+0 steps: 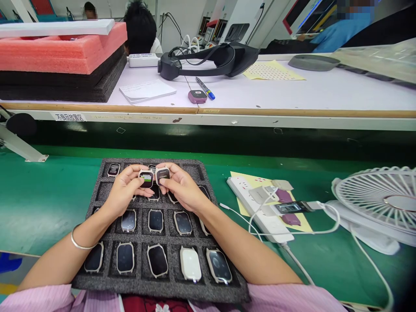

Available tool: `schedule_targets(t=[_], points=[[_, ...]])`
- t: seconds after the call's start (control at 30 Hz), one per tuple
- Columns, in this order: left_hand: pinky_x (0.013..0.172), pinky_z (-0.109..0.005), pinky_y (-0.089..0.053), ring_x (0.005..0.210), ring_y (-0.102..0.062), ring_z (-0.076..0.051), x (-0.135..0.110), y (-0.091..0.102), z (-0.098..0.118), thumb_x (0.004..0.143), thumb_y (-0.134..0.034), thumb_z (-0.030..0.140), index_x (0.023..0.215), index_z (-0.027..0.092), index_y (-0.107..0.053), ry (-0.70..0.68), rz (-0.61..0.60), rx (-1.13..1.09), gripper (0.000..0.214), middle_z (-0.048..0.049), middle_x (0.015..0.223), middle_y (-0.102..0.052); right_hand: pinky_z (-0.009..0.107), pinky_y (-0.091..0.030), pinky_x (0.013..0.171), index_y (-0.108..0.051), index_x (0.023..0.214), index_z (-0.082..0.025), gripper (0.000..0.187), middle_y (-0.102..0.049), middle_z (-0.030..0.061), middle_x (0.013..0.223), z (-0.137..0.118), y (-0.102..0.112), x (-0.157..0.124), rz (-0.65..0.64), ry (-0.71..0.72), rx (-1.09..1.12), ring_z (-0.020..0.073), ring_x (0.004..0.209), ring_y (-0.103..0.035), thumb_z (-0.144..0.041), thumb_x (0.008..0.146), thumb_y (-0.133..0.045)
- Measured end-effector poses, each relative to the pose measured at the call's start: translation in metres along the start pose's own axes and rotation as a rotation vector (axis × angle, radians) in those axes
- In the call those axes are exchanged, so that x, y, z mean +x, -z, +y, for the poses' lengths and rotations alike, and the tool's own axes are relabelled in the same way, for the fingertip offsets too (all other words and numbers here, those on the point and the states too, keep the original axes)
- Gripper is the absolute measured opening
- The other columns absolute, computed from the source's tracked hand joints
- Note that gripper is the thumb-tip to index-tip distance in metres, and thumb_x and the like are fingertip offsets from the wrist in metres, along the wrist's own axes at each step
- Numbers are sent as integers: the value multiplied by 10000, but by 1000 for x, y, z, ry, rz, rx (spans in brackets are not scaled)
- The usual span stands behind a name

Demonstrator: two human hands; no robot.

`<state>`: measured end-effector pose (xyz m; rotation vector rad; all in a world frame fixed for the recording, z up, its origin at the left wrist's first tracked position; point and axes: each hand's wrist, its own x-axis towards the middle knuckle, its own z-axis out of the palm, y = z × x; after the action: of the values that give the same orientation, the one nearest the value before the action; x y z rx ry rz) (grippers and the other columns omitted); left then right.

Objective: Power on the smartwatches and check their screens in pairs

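Above the far half of a dark foam tray [139, 284], my left hand [128, 186] grips a smartwatch body [146, 178] whose lit screen shows a green band. Close beside it, my right hand [180, 186] pinches a second smartwatch body [162, 175], its thumb over the lower part of the screen. Neither watch has a strap. More watch bodies lie in the tray's square pockets, most with dark screens up, such as one watch [156, 221] in the middle. A pale one [190, 263] in the near row differs from the rest. My hands and forearms hide several pockets.
To the right are a white power strip [260, 212] with cables, a small plugged-in meter [290, 208] and a white fan [380, 203]. On the shelf stand stacked pink foam [61, 52], a black headset [208, 60], a notepad [146, 91] and a pen [205, 88]. People sit beyond.
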<state>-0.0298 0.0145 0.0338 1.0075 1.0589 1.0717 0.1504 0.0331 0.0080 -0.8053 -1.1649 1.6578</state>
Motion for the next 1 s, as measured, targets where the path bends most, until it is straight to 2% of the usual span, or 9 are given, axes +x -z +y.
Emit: schedule_targets(t=[0.23,0.4,0.57,0.83,0.9,0.93,1.0], points=[[608,-295,-650,592,-748,-175,-2,0,1,721,-727,292,1047,169,-605,4,13,-27,370,11,879,-691,269,-444,588,-617,1075,-218,329,-636,-32,830,1,2,0,-16,-12,3,94,576,-590,-264,772,-737],[590,-282,-642,578,-743,-168,-1,-1,-1,712,-776,302,1038,167,-599,-16,24,-4,395,-6,927,-695,268,-438,578,-626,1087,-227,307,-628,-38,795,3,2,0,-22,6,-3,95,564,-586,-300,809,-736],[626,-298,-647,608,-746,-164,-1,0,-2,728,-779,322,1084,165,-596,-31,16,-13,429,-32,992,-696,262,-438,602,-620,1113,-233,337,-646,-33,850,3,2,-1,-19,18,-10,90,592,-604,-213,789,-710],[647,-291,-612,621,-707,-124,2,0,0,683,-781,191,1213,180,-591,-67,16,-5,563,-54,1080,-673,259,-436,598,-610,1116,-237,401,-649,-35,848,2,3,1,27,24,-6,99,598,-608,-137,735,-686],[664,-261,-588,674,-689,-112,-5,-4,9,671,-797,133,1221,197,-608,-113,-35,-22,586,-54,1080,-678,259,-453,613,-606,1144,-247,435,-660,-23,893,1,3,1,29,30,15,103,624,-616,-159,734,-718],[680,-244,-576,718,-682,-114,-12,-7,15,664,-807,104,1209,208,-628,-136,-103,-49,583,-48,1062,-682,262,-469,632,-601,1173,-257,468,-665,-15,934,0,2,2,27,34,29,107,652,-624,-172,734,-737],[731,-220,-560,831,-676,-132,-34,-14,32,654,-831,71,1178,233,-674,-142,-329,-134,571,-38,1019,-689,273,-501,675,-590,1236,-283,543,-658,2,1038,-3,0,1,16,39,44,114,713,-633,-200,732,-774]])
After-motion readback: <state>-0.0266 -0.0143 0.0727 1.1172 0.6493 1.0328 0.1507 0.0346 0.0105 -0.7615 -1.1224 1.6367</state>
